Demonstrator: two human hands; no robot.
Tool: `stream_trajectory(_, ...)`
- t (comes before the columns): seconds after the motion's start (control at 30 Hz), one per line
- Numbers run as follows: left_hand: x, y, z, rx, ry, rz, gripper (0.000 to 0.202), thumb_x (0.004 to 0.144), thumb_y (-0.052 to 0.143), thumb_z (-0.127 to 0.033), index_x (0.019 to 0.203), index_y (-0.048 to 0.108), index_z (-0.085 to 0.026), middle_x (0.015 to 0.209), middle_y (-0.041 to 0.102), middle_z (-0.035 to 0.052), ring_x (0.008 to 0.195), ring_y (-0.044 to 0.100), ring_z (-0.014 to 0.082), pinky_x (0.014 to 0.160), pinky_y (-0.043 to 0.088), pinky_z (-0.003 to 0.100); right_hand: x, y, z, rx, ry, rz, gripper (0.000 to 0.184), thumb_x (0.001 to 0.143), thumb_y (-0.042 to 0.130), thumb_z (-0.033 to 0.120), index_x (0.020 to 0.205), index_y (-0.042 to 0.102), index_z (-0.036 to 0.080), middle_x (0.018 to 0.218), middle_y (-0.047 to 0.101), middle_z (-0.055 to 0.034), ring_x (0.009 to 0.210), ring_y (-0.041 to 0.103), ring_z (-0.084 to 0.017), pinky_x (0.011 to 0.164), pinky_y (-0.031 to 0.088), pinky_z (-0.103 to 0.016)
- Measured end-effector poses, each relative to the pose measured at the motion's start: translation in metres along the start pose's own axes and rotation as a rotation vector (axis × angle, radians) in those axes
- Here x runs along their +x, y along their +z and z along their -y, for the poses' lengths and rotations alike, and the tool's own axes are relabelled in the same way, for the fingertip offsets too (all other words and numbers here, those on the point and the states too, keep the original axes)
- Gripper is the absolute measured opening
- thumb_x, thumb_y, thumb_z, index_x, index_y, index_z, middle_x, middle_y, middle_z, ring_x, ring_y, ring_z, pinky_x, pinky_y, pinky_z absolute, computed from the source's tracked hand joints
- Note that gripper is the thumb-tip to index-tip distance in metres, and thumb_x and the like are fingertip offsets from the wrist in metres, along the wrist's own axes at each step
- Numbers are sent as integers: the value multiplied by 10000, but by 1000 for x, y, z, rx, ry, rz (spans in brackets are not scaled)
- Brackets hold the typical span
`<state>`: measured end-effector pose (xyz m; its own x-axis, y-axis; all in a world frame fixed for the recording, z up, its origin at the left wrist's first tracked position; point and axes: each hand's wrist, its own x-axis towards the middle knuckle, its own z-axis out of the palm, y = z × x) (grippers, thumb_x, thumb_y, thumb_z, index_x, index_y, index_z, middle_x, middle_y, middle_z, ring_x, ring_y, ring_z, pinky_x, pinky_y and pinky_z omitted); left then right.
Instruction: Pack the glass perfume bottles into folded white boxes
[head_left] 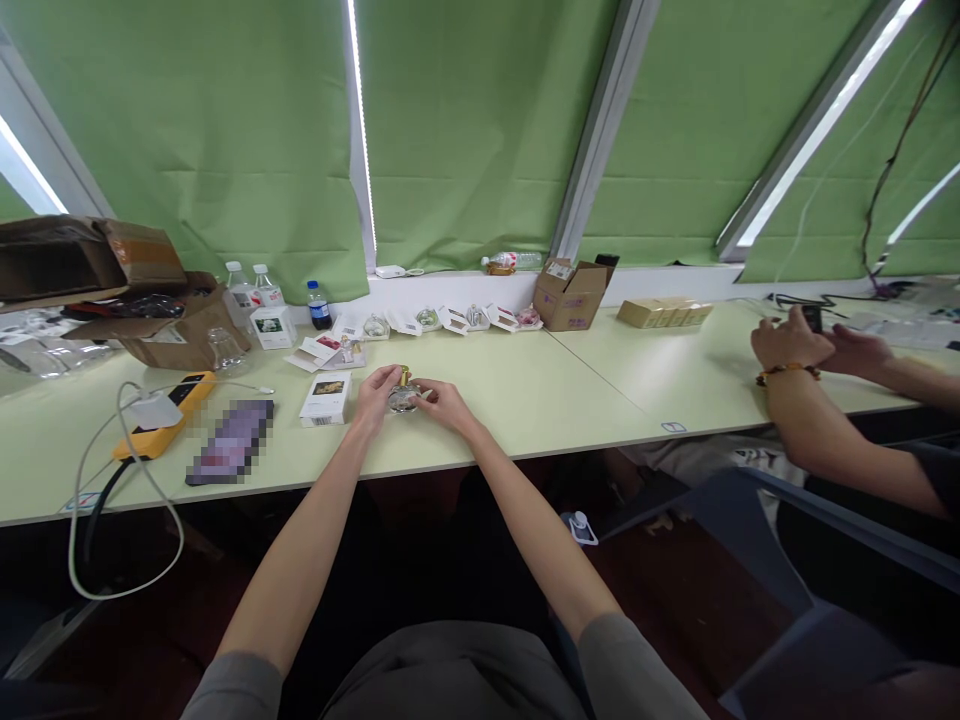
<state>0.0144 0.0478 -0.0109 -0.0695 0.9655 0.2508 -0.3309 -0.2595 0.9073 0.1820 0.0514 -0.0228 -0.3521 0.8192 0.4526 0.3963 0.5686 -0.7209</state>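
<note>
A small clear glass perfume bottle with a gold cap stands on the pale green table. My left hand curls round its left side and my right hand grips its right side. A small white box with a dark picture lies just left of my left hand.
More small bottles and open white boxes line the back by the window. Cardboard boxes, water bottles, a yellow power strip with cables and a phone sit around. Another person's hands hold a dark object at right.
</note>
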Motion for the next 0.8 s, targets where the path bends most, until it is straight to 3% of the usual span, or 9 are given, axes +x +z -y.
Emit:
stream_trajectory(0.43, 1, -1, 2, 6, 9, 9, 448, 687, 723, -490, 981, 676, -156, 930, 712, 104, 869, 672, 215, 798, 515, 349, -2, -2, 4, 5, -9, 17, 364, 810, 606, 344, 1141, 660, 203, 934, 658, -27, 553, 494, -75, 619, 434, -226)
stream_trajectory(0.8, 0, 0, 3, 5, 9, 7, 419, 702, 715, -449, 997, 664, -156, 915, 709, 89, 835, 666, 188, 752, 523, 317, -1, -2, 2, -1, -18, 8, 374, 812, 614, 340, 1159, 662, 208, 963, 688, -31, 612, 527, -97, 666, 443, -236)
